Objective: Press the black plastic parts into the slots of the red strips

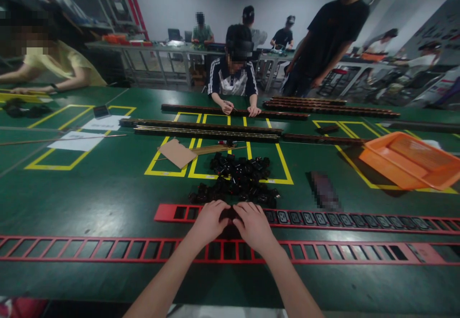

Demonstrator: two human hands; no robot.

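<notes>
Both hands are over the upper red slotted strip (163, 212). My left hand (212, 220) has its fingers curled at the strip, with the thumb toward the middle. Facing it, my right hand (251, 222) bends its fingers the same way. Between the two thumbs is a dark area; whether the fingers pinch a part there is hidden. Black socket-like pieces (309, 219) fill slots to the right of my right hand. Just beyond the hands lies a pile of small black parts (240, 174). A second red slotted strip (118, 250) runs nearer, beneath my wrists.
An orange bin (406, 160) stands at the right, near a dark phone-like object (325, 191). Cardboard (177, 153) and long dark rails (201, 129) lie farther back. Across the green table (108, 198), a person (233, 76) works on another rail.
</notes>
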